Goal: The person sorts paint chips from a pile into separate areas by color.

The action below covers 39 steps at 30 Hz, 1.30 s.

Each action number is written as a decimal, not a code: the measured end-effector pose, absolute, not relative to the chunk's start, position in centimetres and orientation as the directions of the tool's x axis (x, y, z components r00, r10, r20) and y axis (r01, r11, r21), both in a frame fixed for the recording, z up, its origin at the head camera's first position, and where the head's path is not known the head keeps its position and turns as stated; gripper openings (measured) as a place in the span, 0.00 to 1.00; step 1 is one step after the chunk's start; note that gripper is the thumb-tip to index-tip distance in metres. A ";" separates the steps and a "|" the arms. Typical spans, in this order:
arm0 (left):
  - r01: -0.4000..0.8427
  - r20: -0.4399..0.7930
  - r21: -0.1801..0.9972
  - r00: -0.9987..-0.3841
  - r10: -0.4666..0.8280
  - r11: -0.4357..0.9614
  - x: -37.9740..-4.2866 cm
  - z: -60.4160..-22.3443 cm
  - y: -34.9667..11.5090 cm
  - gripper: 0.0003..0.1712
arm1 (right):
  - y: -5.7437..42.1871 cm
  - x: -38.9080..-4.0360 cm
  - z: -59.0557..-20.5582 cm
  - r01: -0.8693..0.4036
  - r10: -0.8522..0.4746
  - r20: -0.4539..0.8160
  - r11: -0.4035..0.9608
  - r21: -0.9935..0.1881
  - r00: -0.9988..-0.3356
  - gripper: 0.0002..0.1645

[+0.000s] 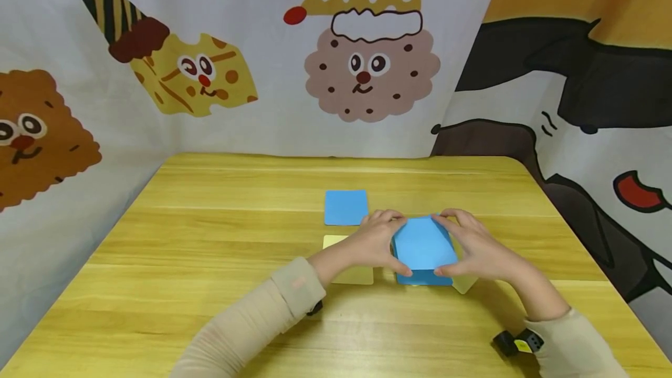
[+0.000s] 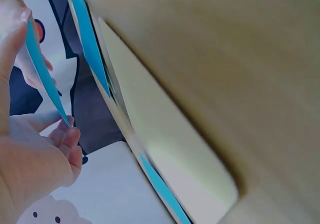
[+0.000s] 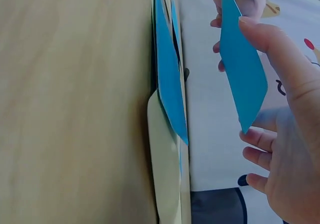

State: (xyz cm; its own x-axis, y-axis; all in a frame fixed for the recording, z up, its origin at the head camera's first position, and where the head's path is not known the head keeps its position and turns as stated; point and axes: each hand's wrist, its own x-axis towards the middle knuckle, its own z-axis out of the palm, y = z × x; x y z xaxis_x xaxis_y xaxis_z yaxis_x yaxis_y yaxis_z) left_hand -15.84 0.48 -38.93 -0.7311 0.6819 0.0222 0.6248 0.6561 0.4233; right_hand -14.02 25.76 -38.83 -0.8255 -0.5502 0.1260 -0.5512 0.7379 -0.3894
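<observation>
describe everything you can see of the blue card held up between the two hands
The blue card is a thin, roughly square sheet, apparently stiff paper or cardboard, with a plain upper face. It is held clear of the wood-look table, above another blue piece whose near part shows beyond its edge. The left hand holds its left side and the right hand its right, thumbs at the near edge, fingers toward the far one.

Wood-grain table (image 1: pixel 210 220), white cartoon-print curtain (image 1: pixel 273 104) behind, soft light
</observation>
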 end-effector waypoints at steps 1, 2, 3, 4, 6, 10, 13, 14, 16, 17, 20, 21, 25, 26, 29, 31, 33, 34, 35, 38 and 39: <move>0.626 0.022 0.424 -0.729 0.684 0.654 -15.9 -38.9 0.4 0.60 | 25.7 -14.1 -38.8 -0.551 -0.549 0.126 0.740 -0.385 -0.826 0.63; 0.626 0.019 0.428 -0.727 0.686 0.652 -16.0 -38.8 0.2 0.60 | 25.5 -14.1 -38.7 -0.548 -0.547 0.123 0.743 -0.384 -0.828 0.63; 0.627 0.016 0.430 -0.725 0.688 0.650 -16.1 -38.7 0.0 0.60 | 25.3 -14.2 -38.7 -0.547 -0.547 0.122 0.744 -0.383 -0.828 0.63; 0.626 0.012 0.433 -0.724 0.690 0.648 -16.2 -38.7 -0.2 0.60 | 25.2 -14.3 -38.7 -0.546 -0.545 0.121 0.747 -0.380 -0.830 0.63; 0.622 0.007 0.446 -0.721 0.693 0.643 -16.5 -38.6 -0.7 0.61 | 24.7 -14.6 -38.7 -0.544 -0.545 0.115 0.749 -0.378 -0.831 0.64; 0.611 0.009 0.473 -0.724 0.690 0.635 -17.1 -38.9 -1.8 0.61 | 23.6 -15.4 -38.9 -0.543 -0.546 0.111 0.750 -0.377 -0.831 0.65; 0.604 0.022 0.484 -0.732 0.681 0.634 -17.5 -39.3 -2.8 0.61 | 22.6 -15.9 -39.1 -0.542 -0.545 0.109 0.750 -0.379 -0.831 0.65; 0.603 0.030 0.487 -0.735 0.677 0.633 -17.6 -39.4 -3.1 0.61 | 22.2 -16.1 -39.2 -0.541 -0.544 0.110 0.751 -0.378 -0.832 0.65; 0.607 0.049 0.487 -0.737 0.674 0.629 -18.0 -39.6 -3.7 0.61 | 21.5 -16.4 -39.3 -0.536 -0.539 0.109 0.753 -0.382 -0.835 0.65; 0.609 0.057 0.486 -0.737 0.673 0.626 -18.2 -39.7 -4.1 0.61 | 21.2 -16.6 -39.4 -0.535 -0.538 0.109 0.755 -0.380 -0.836 0.65; 0.616 0.076 0.488 -0.735 0.673 0.618 -18.8 -40.0 -5.1 0.60 | 20.1 -17.3 -39.7 -0.540 -0.538 0.121 0.751 -0.380 -0.834 0.64; 0.615 0.076 0.493 -0.735 0.674 0.615 -19.1 -40.1 -5.5 0.60 | 19.7 -17.6 -39.8 -0.543 -0.540 0.127 0.748 -0.382 -0.832 0.64; 0.601 0.067 0.511 -0.741 0.669 0.615 -20.1 -40.2 -6.9 0.60 | 18.3 -18.6 -40.2 -0.565 -0.553 0.153 0.731 -0.382 -0.819 0.65; 0.596 0.064 0.514 -0.744 0.665 0.617 -20.4 -40.3 -7.2 0.60 | 18.0 -18.9 -40.3 -0.565 -0.552 0.155 0.731 -0.382 -0.819 0.65; 0.583 0.060 0.520 -0.754 0.654 0.624 -21.1 -40.3 -8.0 0.59 | 17.0 -19.8 -40.4 -0.560 -0.548 0.151 0.737 -0.378 -0.823 0.65; 0.577 0.054 0.511 -0.761 0.647 0.637 -21.6 -40.4 -8.5 0.59 | 16.4 -20.4 -40.5 -0.554 -0.545 0.140 0.744 -0.373 -0.827 0.65; 0.573 0.048 0.509 -0.764 0.643 0.643 -22.0 -40.4 -9.1 0.59 | 15.8 -21.0 -40.5 -0.549 -0.545 0.125 0.750 -0.369 -0.829 0.65; 0.569 0.043 0.511 -0.765 0.642 0.644 -22.1 -40.4 -9.3 0.59 | 15.5 -21.2 -40.6 -0.550 -0.548 0.120 0.751 -0.366 -0.828 0.65; 0.566 0.039 0.512 -0.767 0.641 0.646 -22.3 -40.4 -9.6 0.59 | 15.2 -21.5 -40.7 -0.549 -0.550 0.114 0.752 -0.365 -0.828 0.65; 0.554 0.023 0.510 -0.774 0.633 0.658 -22.8 -40.5 -10.2 0.59 | 14.4 -22.3 -40.9 -0.553 -0.558 0.101 0.751 -0.360 -0.824 0.66; 0.550 0.017 0.508 -0.776 0.630 0.663 -23.0 -40.5 -10.4 0.59 | 14.1 -22.5 -41.0 -0.554 -0.561 0.097 0.751 -0.360 -0.822 0.66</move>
